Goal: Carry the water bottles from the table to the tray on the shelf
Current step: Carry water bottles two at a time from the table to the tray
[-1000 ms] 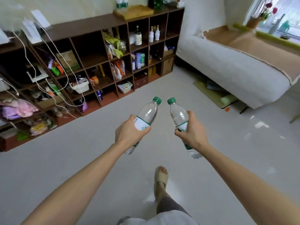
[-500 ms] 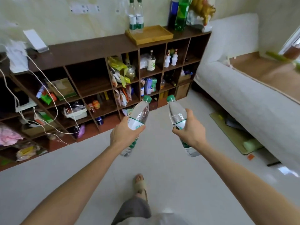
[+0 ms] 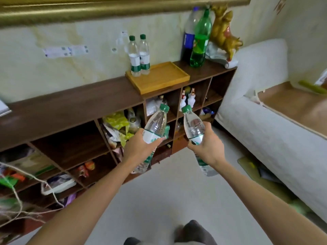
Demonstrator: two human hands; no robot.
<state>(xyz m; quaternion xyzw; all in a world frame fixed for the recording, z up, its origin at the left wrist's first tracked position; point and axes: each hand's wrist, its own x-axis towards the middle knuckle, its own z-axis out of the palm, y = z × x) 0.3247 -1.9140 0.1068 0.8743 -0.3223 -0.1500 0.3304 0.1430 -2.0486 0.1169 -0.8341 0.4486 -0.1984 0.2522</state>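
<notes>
Clear plastic bottle, left [image 3: 155, 126]: gripped round its label by the left hand [image 3: 141, 147], cap tilted up and rightward
Right bottle [image 3: 193, 128]: right hand [image 3: 208, 147] curled round its middle, just beside the other
Tray [image 3: 164, 80]: on the shelf [image 3: 70, 103] beyond both hands
Two bottles [image 3: 138, 55]: upright in tray's far left corner

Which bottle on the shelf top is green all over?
The tall green bottle right of the tray; its dark neighbour and the two tray bottles aren't.
</notes>
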